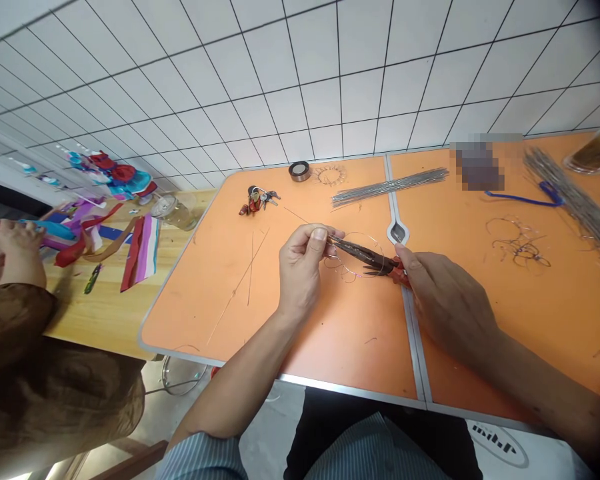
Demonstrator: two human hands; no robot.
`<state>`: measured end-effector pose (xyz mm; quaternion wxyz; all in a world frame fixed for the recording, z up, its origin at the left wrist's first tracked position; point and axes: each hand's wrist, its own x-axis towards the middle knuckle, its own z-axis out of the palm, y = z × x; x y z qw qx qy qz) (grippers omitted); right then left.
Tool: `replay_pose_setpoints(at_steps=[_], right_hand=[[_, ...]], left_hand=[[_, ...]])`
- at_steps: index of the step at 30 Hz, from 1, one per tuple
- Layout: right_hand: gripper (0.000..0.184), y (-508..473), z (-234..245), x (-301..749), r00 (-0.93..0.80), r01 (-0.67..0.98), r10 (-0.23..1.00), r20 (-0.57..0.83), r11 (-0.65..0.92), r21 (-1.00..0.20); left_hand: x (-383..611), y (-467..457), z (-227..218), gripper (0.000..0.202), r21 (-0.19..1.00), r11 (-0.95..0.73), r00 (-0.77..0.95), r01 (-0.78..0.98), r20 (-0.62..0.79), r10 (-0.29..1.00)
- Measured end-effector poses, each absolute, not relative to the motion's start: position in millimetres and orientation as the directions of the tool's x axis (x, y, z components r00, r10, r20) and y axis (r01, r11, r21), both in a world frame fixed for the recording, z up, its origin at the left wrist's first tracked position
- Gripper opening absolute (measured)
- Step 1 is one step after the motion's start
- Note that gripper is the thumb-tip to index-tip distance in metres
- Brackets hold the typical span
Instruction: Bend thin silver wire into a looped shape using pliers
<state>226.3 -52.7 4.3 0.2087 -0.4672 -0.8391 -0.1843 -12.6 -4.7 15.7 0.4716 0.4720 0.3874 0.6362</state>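
Note:
Over the middle of the orange table (350, 347), my left hand (304, 263) pinches a thin wire (359, 235) bent into a rough ring. One straight end of it sticks out to the upper left. My right hand (445, 293) is wrapped around the red handles of long-nose pliers (360, 253). Their dark jaws point left and meet the wire right at my left fingertips. Whether the jaw tips are fully closed is hidden by the fingers. Several thin loops of wire hang below the jaws.
Loose straight wires (235, 292) lie left of my hands. Behind are keys (259, 200), a tape roll (299, 171), a wire ring (330, 175) and a wire bundle (387, 187). Rightward lie tangled wire (520, 247) and a thicker bundle (575, 193). A co-worker's hands (17, 247) handle ribbons at left.

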Motion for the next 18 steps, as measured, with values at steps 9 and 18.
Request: replay_pose_setpoints(at_steps=[9, 18], right_hand=[[0.040, -51.8, 2.9, 226.3, -0.501, 0.849, 0.639, 0.584, 0.494, 0.188], [0.041, -50.8, -0.8, 225.5, -0.497, 0.849, 0.648, 0.576, 0.499, 0.171]], left_hand=[[-11.4, -5.9, 15.7, 0.023, 0.922, -0.272, -0.113, -0.274, 0.250, 0.962], [-11.4, -5.9, 16.3, 0.026, 0.931, -0.279, -0.127, -0.236, 0.255, 0.959]])
